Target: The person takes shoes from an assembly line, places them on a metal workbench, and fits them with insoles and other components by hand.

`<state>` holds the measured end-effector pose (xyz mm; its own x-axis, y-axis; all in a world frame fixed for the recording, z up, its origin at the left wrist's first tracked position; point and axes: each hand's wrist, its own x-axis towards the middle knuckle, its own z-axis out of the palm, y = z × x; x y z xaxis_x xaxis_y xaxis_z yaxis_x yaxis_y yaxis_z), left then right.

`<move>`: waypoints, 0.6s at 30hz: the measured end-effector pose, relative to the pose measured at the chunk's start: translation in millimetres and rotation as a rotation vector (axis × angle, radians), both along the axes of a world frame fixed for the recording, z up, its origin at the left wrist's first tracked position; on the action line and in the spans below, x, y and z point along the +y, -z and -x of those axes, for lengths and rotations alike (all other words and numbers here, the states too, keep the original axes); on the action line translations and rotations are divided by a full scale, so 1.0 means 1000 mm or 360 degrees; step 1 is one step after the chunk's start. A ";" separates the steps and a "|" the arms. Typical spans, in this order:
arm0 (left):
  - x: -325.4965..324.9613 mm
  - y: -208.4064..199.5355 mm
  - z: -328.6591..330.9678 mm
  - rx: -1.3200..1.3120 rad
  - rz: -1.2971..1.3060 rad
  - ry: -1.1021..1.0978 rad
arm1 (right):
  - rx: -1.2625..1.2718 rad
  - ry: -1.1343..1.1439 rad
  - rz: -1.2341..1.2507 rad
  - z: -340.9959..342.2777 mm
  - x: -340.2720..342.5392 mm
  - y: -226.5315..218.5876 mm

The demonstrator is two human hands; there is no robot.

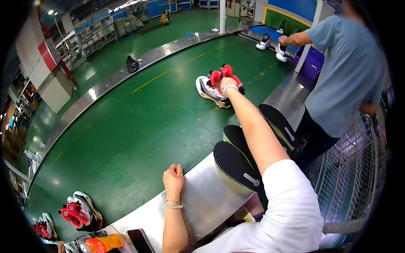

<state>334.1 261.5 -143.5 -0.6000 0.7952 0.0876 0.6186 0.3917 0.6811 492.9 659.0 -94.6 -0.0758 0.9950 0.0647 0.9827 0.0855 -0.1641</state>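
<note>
Her right hand (228, 85) was closed on the grey sneaker with red inserts (214, 86), reached far out to set it on the green conveyor belt (139, 126), while her left hand (173, 177) rested in a loose fist on the steel rim (202, 198) beside 3 black insoles (236, 166), apparently bracing her.

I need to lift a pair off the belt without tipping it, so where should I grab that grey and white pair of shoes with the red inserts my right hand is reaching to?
Probably grip the pair of shoes from above at the red inserts, where the right hand already rests. They stick up out of the openings like handles, and the shoes lie side by side on the green belt, so one pinch spans both.
</note>
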 end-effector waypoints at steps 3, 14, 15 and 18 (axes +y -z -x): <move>0.002 0.002 0.002 -0.0247 -0.0195 -0.0083 | -0.0295 -0.0509 0.0051 0.020 -0.040 -0.021; 0.002 0.001 0.003 -0.0165 -0.0697 0.0478 | 0.0683 -0.1629 0.0501 0.051 -0.244 -0.076; 0.002 -0.001 -0.005 -0.0197 -0.0645 0.0535 | 0.0712 -0.1724 0.0428 0.026 -0.255 -0.094; 0.004 0.002 -0.003 -0.0070 -0.0617 0.0530 | 0.0271 -0.1433 0.0170 -0.022 -0.286 -0.119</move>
<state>337.4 265.3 -145.6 -0.3292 0.8580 0.3943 0.6345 -0.1083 0.7653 514.8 372.9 24.1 -0.8223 0.5663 0.0570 0.5144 0.7823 -0.3513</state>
